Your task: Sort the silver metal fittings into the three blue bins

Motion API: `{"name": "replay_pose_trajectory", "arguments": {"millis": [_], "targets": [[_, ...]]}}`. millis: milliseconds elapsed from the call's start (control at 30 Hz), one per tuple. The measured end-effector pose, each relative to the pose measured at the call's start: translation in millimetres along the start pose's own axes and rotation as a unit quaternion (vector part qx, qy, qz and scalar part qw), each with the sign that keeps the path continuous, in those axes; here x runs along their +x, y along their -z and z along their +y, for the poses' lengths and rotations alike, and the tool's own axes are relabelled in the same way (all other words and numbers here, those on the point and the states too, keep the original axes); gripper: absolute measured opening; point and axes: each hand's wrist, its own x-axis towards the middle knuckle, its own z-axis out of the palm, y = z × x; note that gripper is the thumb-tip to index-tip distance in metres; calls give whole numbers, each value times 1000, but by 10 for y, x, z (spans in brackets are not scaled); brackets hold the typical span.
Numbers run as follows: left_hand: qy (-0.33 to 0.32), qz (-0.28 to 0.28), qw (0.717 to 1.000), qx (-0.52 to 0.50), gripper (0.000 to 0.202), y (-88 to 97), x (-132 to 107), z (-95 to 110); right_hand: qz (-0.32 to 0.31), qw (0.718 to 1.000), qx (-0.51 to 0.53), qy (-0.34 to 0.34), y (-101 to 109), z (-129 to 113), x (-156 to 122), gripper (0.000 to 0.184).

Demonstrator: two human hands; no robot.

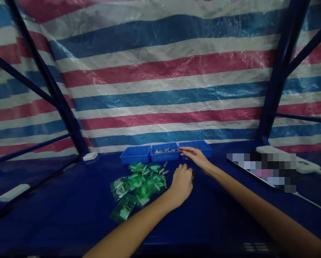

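My left hand (182,182) rests on the dark blue table (69,215) with its fingers curled under, just right of a pile of small green plastic bags (137,184). What it holds, if anything, is hidden. My right hand (194,154) reaches to the front rim of the right blue tray (204,147), fingers stretched out over it. Three shallow blue trays stand in a row; the middle tray (164,153) holds small silver metal parts, the left tray (135,154) looks bare. A few loose silver parts (164,169) lie between the bags and the trays.
A striped red, white and blue tarp (160,79) closes the back. Dark blue frame posts (277,82) stand left and right. A white box (90,156) sits at the back left, another white block (14,192) at far left. A white power strip (305,163) and a blurred flat device (262,168) lie right.
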Motion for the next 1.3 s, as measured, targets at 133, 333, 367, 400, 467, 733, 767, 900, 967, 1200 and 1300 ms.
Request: {"name": "replay_pose_trajectory", "arguments": {"millis": [133,333,367,400,467,733,767,900,967,1200,1300], "targets": [[33,97,993,-51,22,147,105,-138,47,998,18,-41,2,156,-52,28],[51,245,935,-251,16,257,230,-231,-20,971,201,-126,-184,186,-224,29],[56,258,927,-267,15,257,233,-228,-27,965,225,-129,-208,168,-240,28],[57,269,920,-279,14,255,232,-223,-28,961,244,-129,-224,147,-251,27],[61,290,910,-291,13,245,226,-219,-17,954,270,-129,-227,103,-257,24],[102,278,885,-359,17,145,257,-260,75,975,196,-71,-156,-18,-217,29],[105,271,885,-363,18,134,258,-252,83,980,173,-59,-155,-19,-214,31],[105,217,906,-349,24,100,235,-201,97,991,91,1,-137,8,-202,34],[95,178,932,-301,27,76,205,-174,108,993,51,22,-109,37,-187,33],[-6,-5,996,-87,36,-35,10,29,138,986,-75,57,24,126,-92,33],[-112,-44,992,-44,38,-32,-40,124,109,990,-79,43,33,126,-52,34]]}}
